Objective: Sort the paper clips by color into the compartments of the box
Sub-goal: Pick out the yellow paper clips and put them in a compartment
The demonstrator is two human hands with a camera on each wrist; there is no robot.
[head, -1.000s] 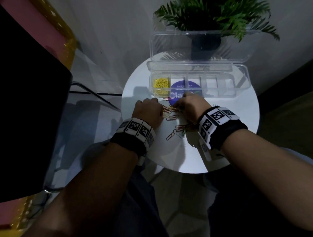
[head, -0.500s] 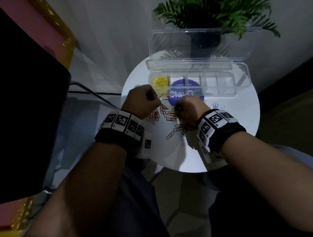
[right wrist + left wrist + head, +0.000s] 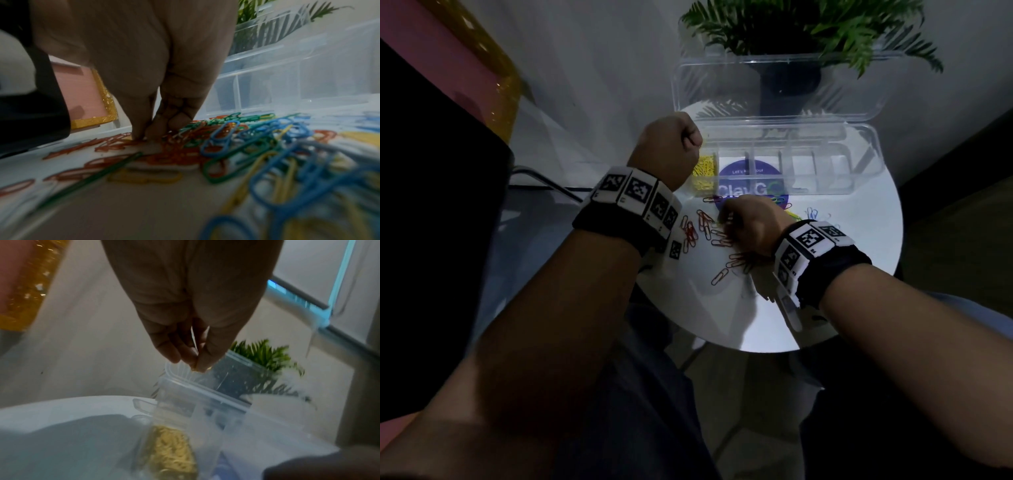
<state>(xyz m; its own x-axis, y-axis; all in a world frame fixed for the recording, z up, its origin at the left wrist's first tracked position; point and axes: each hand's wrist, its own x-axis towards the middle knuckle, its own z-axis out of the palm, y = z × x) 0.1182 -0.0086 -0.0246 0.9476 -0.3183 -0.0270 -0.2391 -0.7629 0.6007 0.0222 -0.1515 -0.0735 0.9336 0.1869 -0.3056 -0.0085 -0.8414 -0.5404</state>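
Observation:
A clear compartment box [image 3: 859, 178] stands open at the back of the round white table [image 3: 842, 274]. Its leftmost compartment holds yellow clips [image 3: 703, 171], also seen in the left wrist view [image 3: 172, 449]. My left hand [image 3: 690, 135] hovers above that compartment, fingertips [image 3: 197, 363] pinching a small yellow clip. Loose red clips [image 3: 705, 222] lie in front of the box, with blue clips [image 3: 813, 214] further right. My right hand [image 3: 726, 221] is down on the mixed pile [image 3: 246, 146], thumb and forefinger pinched together on a clip [image 3: 144, 136] among the red ones.
The box's clear lid [image 3: 774, 89] stands upright behind it, with a potted plant [image 3: 808, 27] beyond. A purple round sticker [image 3: 750, 171] shows through the box floor. A dark panel [image 3: 431, 205] rises on the left. The table's near half [image 3: 722, 315] carries no clips.
My left hand has lifted off the clip pile and moved forward to above the yellow compartment. My right hand has stayed on the pile, shifting slightly.

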